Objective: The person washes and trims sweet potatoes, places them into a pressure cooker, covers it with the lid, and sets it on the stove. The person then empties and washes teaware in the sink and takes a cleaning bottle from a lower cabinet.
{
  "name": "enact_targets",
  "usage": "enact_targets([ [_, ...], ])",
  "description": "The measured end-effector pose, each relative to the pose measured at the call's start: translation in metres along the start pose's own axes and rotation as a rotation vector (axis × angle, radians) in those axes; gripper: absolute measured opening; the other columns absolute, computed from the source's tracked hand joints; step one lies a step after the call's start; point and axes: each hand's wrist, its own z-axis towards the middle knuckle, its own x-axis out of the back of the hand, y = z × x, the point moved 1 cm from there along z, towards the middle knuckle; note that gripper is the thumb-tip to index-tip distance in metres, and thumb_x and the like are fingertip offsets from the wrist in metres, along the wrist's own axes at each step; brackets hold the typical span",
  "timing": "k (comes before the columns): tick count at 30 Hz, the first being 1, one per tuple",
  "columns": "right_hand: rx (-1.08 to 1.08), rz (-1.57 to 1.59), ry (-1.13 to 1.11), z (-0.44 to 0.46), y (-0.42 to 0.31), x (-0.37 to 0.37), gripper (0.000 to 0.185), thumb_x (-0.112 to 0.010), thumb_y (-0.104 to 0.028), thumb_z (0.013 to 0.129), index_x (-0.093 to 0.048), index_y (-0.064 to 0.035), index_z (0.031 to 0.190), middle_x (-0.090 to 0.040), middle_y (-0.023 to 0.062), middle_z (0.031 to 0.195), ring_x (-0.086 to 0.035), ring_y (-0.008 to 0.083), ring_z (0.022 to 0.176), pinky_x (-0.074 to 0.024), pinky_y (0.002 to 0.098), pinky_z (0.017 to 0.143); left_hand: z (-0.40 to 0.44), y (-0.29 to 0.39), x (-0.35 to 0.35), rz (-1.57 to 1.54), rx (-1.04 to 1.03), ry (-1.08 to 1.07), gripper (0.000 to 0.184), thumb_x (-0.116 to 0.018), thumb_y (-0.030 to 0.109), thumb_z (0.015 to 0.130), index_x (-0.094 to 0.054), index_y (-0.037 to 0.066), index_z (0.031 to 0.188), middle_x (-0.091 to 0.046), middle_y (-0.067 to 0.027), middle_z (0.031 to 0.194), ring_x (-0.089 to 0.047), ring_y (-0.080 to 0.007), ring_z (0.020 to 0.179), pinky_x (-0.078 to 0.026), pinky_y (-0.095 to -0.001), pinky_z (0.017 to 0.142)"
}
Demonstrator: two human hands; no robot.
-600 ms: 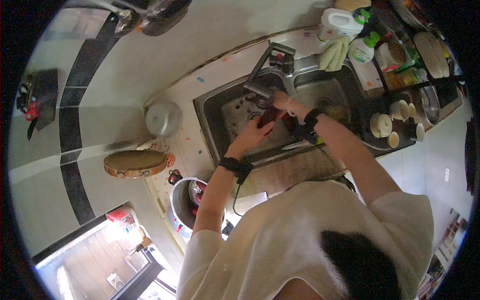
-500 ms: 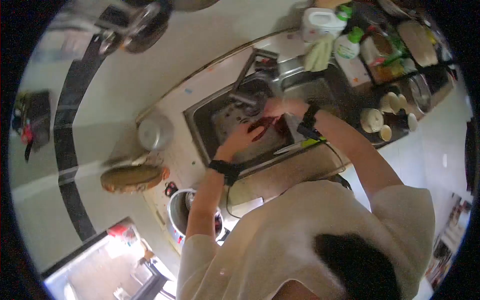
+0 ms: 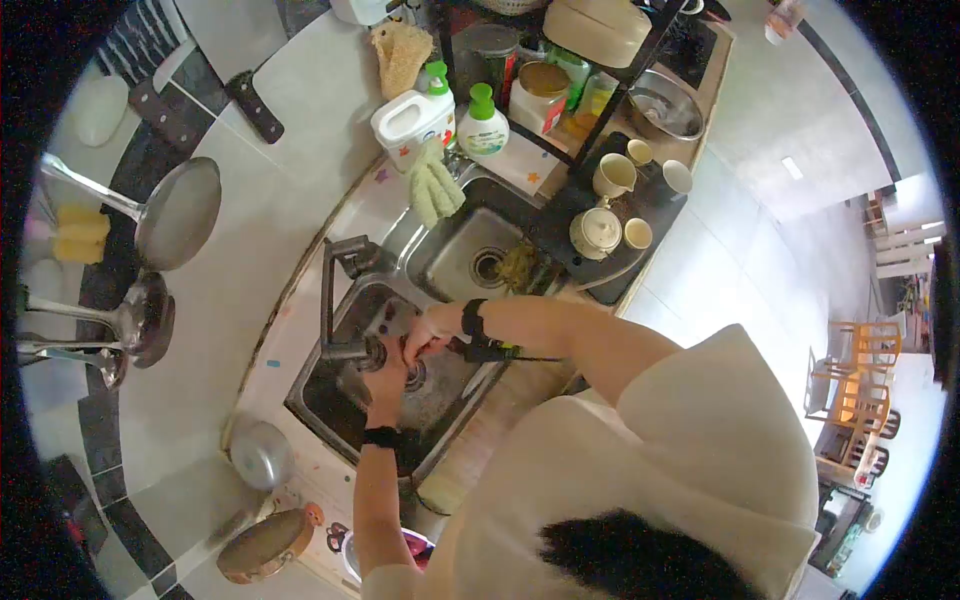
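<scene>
My left hand point(image 3: 383, 378) is under the dark faucet point(image 3: 345, 350) in the near basin of the steel sink point(image 3: 440, 400), its fingers partly hidden by the faucet head. Beside it, my right hand point(image 3: 430, 332) has its fingers curled together, with a little dark red showing at the fingertips. The two hands nearly touch, and what lies between them is too small to make out. Below them the basin's drain point(image 3: 415, 375) is partly visible. Both wrists wear black bands.
Green scraps point(image 3: 517, 266) lie in the second basin. A green cloth point(image 3: 433, 185) hangs by two bottles. The teapot point(image 3: 596, 232) and cups stand on a black tray at the right. A metal lid point(image 3: 261, 454) and a pot point(image 3: 352, 556) are at the lower left.
The view has turned toward the right, bringing in the floor and chairs. My hands have come closer together under the faucet, and the dark red item seen between them earlier is now mostly hidden.
</scene>
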Motion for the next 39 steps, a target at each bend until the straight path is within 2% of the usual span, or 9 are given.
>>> enact_targets([
  [4, -0.259, 0.416, -0.186, 0.001, -0.005, 0.008, 0.024, -0.07, -0.029, 0.067, -0.053, -0.0163, 0.055, -0.046, -0.0037, 0.053, -0.034, 0.0077, 0.041, -0.0261, 0.0222, 0.04, -0.01, 0.04, 0.023, 0.526, -0.001, -0.367, 0.033, -0.055, 0.015, 0.082, -0.048, -0.002, 0.109, -0.059, -0.0217, 0.094, -0.057, -0.0357, 0.088, -0.047, -0.042, 0.072],
  [8, -0.268, 0.229, -0.302, 0.003, -0.021, 0.004, 0.023, -0.067, -0.029, 0.069, -0.052, -0.0157, 0.057, -0.043, -0.0028, 0.052, -0.032, 0.0096, 0.041, -0.0244, 0.0263, 0.04, -0.007, 0.025, 0.03, 0.529, -0.378, -0.248, 0.04, -0.058, 0.022, 0.078, -0.048, -0.001, 0.109, -0.059, -0.0195, 0.091, -0.059, -0.037, 0.08, -0.047, -0.0436, 0.068],
  [14, -0.341, -0.43, -0.106, 0.028, -0.023, -0.02, 0.022, -0.06, -0.03, 0.067, -0.062, -0.0078, 0.07, -0.052, 0.0043, 0.057, -0.047, 0.0177, 0.052, -0.0384, 0.0343, 0.044, -0.005, 0.022, 0.038, 0.649, -0.286, -0.504, 0.061, -0.07, 0.03, 0.068, -0.043, -0.001, 0.114, -0.058, -0.0202, 0.105, -0.058, -0.0357, 0.094, -0.047, -0.0431, 0.078],
  [20, -0.145, -0.873, 0.118, -0.023, -0.095, -0.029, 0.029, -0.062, -0.034, 0.07, -0.062, -0.0049, 0.071, -0.062, 0.0115, 0.07, -0.061, 0.0278, 0.068, -0.0464, 0.0414, 0.057, 0.006, 0.005, 0.029, 0.089, 0.52, -1.136, 0.037, -0.073, 0.029, 0.067, -0.056, 0.003, 0.088, -0.062, -0.0071, 0.079, -0.059, -0.0161, 0.059, -0.047, -0.0277, 0.054],
  [23, -0.032, -0.993, 0.223, -0.038, -0.096, -0.03, 0.025, -0.061, -0.032, 0.073, -0.061, -0.0068, 0.075, -0.062, 0.0109, 0.071, -0.063, 0.0286, 0.072, -0.0485, 0.0406, 0.06, -0.007, -0.017, 0.027, -0.314, 0.674, -1.219, 0.021, -0.063, 0.027, 0.073, -0.057, 0.007, 0.078, -0.058, -0.0033, 0.067, -0.057, -0.0122, 0.06, -0.045, -0.0269, 0.055],
  [26, 0.145, -1.017, 0.369, -0.033, -0.079, -0.021, 0.019, -0.06, -0.028, 0.072, -0.062, -0.0112, 0.079, -0.063, 0.0111, 0.071, -0.063, 0.0294, 0.069, -0.0495, 0.0408, 0.059, -0.017, 0.005, 0.038, -0.743, 0.98, -0.889, 0.015, -0.06, 0.022, 0.074, -0.055, 0.008, 0.073, -0.052, -0.0011, 0.057, -0.05, -0.0123, 0.046, -0.039, -0.0273, 0.044],
  [31, 0.23, -1.07, 0.605, -0.032, -0.056, -0.009, 0.015, -0.059, -0.023, 0.071, -0.062, -0.0144, 0.082, -0.063, 0.0123, 0.074, -0.063, 0.0317, 0.069, -0.0496, 0.0424, 0.06, 0.009, 0.011, 0.019, -0.32, 0.658, -1.004, 0.02, -0.061, 0.025, 0.074, -0.053, 0.008, 0.081, -0.052, -0.0015, 0.059, -0.05, -0.0104, 0.051, -0.04, -0.0257, 0.048],
  [36, -0.173, -0.858, 0.512, -0.023, -0.049, -0.014, 0.016, -0.06, -0.018, 0.067, -0.066, -0.0086, 0.079, -0.064, 0.0147, 0.073, -0.063, 0.0299, 0.065, -0.0477, 0.0411, 0.054, -0.007, -0.042, -0.02, 0.275, -0.02, -0.321, 0.032, -0.062, 0.022, 0.073, -0.047, 0.006, 0.097, -0.057, -0.0131, 0.085, -0.056, -0.0286, 0.08, -0.045, -0.0379, 0.069],
  [39, -0.257, -0.77, -0.086, 0.002, -0.016, 0.008, 0.018, -0.061, -0.019, 0.063, -0.063, -0.0087, 0.078, -0.061, 0.0114, 0.069, -0.057, 0.0264, 0.056, -0.0463, 0.0361, 0.052, -0.006, -0.025, -0.014, 0.549, -0.261, -0.313, 0.04, -0.062, 0.018, 0.071, -0.045, 0.005, 0.105, -0.058, -0.0169, 0.095, -0.055, -0.035, 0.09, -0.044, -0.041, 0.076],
])
